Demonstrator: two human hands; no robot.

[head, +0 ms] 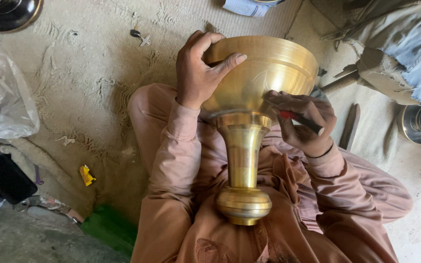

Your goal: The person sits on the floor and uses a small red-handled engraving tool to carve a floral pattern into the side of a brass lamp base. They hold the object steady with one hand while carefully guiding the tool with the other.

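Brass goblet [249,122] lying in my lap, left hand [198,70] gripping its rim, right hand [303,124] pinching a red-handled tool [296,118] vs the bowl. Imo tool could skid on the curve and scratch it.

Bare sandy floor [88,83] lies open left; metal tools [351,125] crowd the right.

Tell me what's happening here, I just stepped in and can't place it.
A person sitting on a sandy floor rests a large golden brass goblet-shaped vessel on their lap. The left hand grips its wide bowl at the rim, while the right hand presses a thin dark tool with a red band against the bowl's side. Faint lines show on the metal there.
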